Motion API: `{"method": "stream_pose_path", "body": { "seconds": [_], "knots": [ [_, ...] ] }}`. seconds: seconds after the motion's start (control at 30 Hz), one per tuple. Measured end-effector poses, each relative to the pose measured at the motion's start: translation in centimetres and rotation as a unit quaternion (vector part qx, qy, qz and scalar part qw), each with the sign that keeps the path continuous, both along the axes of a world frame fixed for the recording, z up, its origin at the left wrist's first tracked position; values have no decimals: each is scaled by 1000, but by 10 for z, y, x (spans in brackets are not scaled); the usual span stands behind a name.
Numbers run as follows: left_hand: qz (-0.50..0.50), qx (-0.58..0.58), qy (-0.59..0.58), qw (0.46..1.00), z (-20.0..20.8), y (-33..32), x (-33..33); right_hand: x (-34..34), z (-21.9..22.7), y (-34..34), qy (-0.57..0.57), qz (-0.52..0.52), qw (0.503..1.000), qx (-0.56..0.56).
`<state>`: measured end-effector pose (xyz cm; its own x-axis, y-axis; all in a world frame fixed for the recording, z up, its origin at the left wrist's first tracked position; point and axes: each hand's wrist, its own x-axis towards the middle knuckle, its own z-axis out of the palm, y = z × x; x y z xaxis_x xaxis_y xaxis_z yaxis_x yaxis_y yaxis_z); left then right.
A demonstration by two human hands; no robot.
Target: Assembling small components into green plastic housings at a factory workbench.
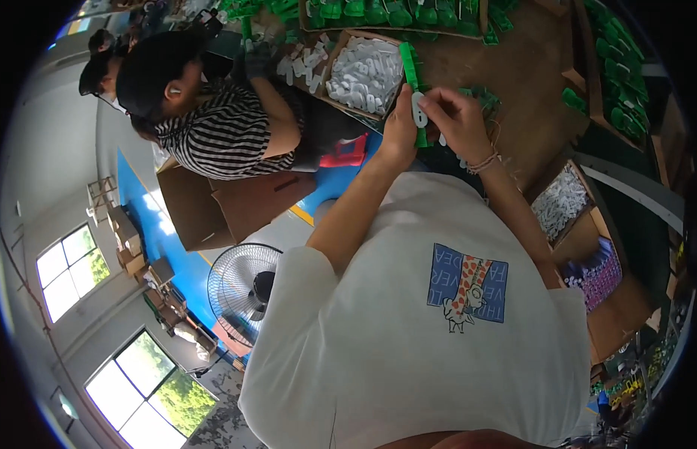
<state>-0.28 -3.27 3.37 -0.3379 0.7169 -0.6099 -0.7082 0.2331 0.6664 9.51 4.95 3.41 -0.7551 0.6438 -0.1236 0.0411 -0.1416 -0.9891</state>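
Observation:
My left hand (399,126) is closed around a long green plastic part (409,66), whose upper end sticks out above the fingers and whose lower end shows below them. A white oval plastic piece (419,111) with holes lies against the green part. My right hand (457,120) pinches this white piece at its right side with thumb and fingers. Just left of my hands stands a cardboard box of white plastic pieces (366,75), similar in look to the one I hold.
Green parts fill a box (393,30) at the far edge and another tray (618,75) at right. Boxes of small white pieces (564,198) and purple parts (595,273) stand near my right arm. A co-worker in a striped shirt (221,131) sits at left, near a fan (245,292).

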Motion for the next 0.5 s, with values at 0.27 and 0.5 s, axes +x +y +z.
{"method": "stream_pose_path", "body": {
  "seconds": [0.27, 0.5],
  "knots": [
    [-22, 8, -30, 999, -12, 7, 5, 7, -20, 17, 5, -1, 1000, 0],
    [-106, 4, 77, 991, -32, 13, 18, 26, -34, 25, -28, 8, 995, -95]
  ]
}}
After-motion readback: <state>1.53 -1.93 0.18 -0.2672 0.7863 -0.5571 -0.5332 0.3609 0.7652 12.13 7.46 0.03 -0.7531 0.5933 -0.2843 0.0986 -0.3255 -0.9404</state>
